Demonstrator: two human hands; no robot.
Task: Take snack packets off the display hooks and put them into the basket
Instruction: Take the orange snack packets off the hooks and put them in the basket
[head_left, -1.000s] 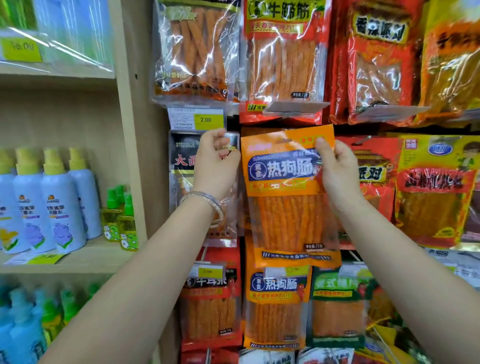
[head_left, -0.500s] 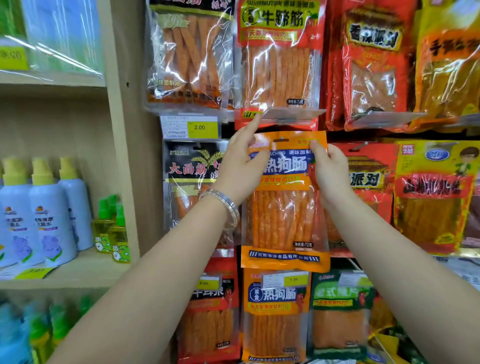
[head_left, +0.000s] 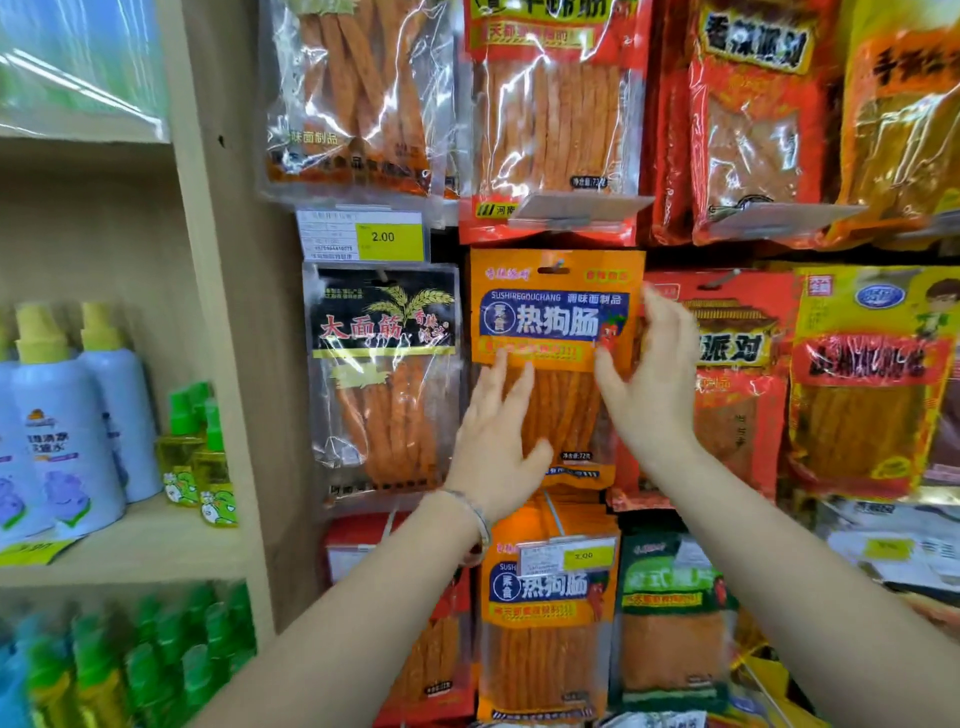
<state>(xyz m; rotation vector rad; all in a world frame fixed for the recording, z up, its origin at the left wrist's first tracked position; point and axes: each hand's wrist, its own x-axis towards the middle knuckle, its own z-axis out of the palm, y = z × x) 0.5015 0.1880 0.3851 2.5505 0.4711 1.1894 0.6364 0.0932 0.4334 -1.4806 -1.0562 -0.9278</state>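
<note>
An orange snack packet (head_left: 556, 317) with a blue label hangs from a display hook (head_left: 555, 268) in the middle of the rack. My left hand (head_left: 493, 441) lies flat against its clear lower part, fingers spread and pointing up. By the packet's right edge is my right hand (head_left: 655, 387), fingers apart, with the thumb across the packet's front. Neither hand is closed around it. A second orange packet of the same kind (head_left: 545, 613) hangs below. No basket is in view.
Other snack packets hang all around: a black-labelled one (head_left: 382, 374) to the left, red ones (head_left: 737, 364) to the right, more above. A wooden upright (head_left: 228, 312) separates shelves with spray bottles (head_left: 67, 431) on the left. Price tags read 2.00 (head_left: 383, 237).
Both hands held the orange packet by its top corners; now they have slid down to its lower part with fingers spread, and the packet hangs from the hook.
</note>
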